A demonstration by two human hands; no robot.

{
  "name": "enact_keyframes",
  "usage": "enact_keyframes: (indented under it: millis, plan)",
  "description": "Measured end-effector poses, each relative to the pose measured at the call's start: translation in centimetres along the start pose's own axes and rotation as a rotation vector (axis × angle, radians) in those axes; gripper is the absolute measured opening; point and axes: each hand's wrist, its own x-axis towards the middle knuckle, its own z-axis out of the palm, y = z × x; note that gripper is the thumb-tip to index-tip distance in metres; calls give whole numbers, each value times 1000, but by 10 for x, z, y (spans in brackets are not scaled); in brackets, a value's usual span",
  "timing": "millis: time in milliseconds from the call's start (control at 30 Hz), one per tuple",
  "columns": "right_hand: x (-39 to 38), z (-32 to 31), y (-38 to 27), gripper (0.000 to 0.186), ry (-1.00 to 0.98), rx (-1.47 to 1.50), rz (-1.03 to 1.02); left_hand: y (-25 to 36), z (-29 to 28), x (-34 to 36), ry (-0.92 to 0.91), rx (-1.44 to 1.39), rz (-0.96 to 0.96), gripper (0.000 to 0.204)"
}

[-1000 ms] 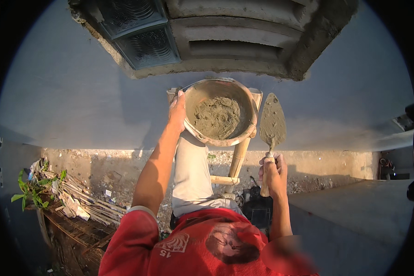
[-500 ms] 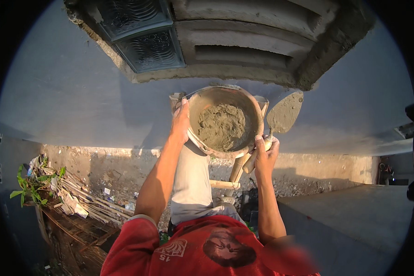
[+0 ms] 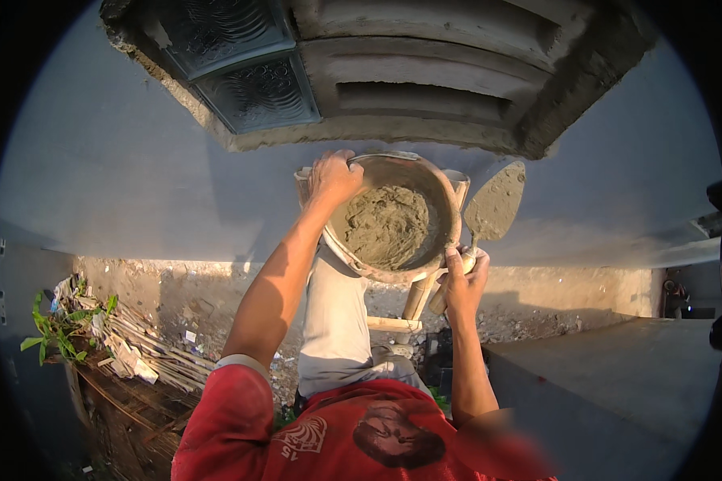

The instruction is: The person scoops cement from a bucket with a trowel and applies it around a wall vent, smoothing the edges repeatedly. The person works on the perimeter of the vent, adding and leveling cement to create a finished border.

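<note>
At the bucket's [image 3: 436, 196] far left, the left hand [image 3: 334, 178] has shifted up, so its fingers now clamp it beside the handle [image 3: 391, 155], the right hand's [image 3: 464, 282] clamping the trowel [image 3: 494, 205]

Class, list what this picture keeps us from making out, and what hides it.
In the head view:
Underside of the bucket: hidden by its own walls.
Part of the trowel handle: covered by the right hand.
Upper glass block: cut off by the top edge.
Right sleeve: partly blurred.
</note>
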Motion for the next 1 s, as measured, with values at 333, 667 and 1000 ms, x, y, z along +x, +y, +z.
enact_keyframes:
  millis: [333, 667, 1000]
  plan:
    - [3, 2, -2, 27, -34, 72, -67, 2, 25, -8, 271, 186, 250, 42]
    - [15, 1, 19, 24, -37, -42, -212, 12, 31, -9, 302, 6, 127, 39]
    - [15, -3, 16, 23, -71, -33, -125, 33, 42, -8, 359, -39, 44, 32]
